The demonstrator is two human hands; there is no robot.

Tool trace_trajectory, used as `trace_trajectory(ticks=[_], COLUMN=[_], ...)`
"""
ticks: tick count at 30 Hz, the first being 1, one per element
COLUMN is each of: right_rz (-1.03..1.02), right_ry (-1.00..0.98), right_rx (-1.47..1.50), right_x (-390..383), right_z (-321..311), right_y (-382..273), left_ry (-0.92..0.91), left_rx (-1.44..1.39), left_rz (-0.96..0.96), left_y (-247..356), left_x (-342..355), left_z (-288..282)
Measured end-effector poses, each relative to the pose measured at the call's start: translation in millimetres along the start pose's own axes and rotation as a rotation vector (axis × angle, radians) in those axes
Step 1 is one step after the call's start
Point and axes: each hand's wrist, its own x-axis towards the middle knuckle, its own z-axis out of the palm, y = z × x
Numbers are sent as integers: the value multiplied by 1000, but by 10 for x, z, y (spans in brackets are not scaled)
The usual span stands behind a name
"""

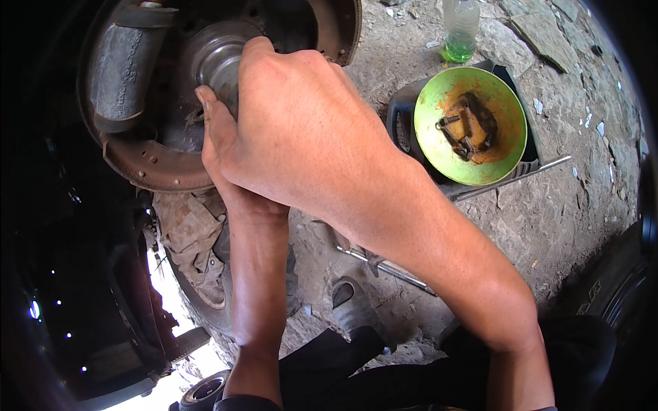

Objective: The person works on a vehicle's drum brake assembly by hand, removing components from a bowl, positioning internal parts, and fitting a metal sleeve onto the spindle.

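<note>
In front of me, at the upper left, is a rusty drum-brake assembly [144,166]. A brake shoe with a grey lining [122,72] curves along its left side. At its middle sits a round, shiny metal hub [218,61]. My right hand [301,109] lies over the hub, back toward me, with its fingers curled down out of sight. What those fingers hold is hidden. Beneath it, my left hand [248,195] comes up from below. Mostly its wrist shows, and the right hand covers its fingers.
Right of my arms, a lime-green bowl [428,140] holds rusty metal parts [473,123] and rests on a black tray [399,113]. A clear bottle [460,31] with green liquid stands behind it. Below are metal rods [404,275], a grey shoe [358,312] and crumpled cloth [188,222].
</note>
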Motion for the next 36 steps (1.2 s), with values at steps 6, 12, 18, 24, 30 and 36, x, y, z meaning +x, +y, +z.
trace_trajectory(ticks=[6,12,18,24,30,36], right_rz=[-9,-3,20,30,54,62], right_ry=[71,72,57,23,48,84], right_rx=[-24,-75,-136,-176,-158,-150], right_x=[5,44,108,82,80,63], right_z=[21,35,-59,-59,-53,-42], right_y=[26,5,14,-33,-64,-74], left_ry=[-131,-312,56,114,241,276], left_rx=[-212,-700,-667,-698,-558,-555], left_rz=[-7,-127,-149,-5,102,182], left_y=[-52,-169,-254,-505,-267,-106], left_x=[-2,-179,-405,-751,-718,-720], left_z=[-24,-10,253,156,231,264])
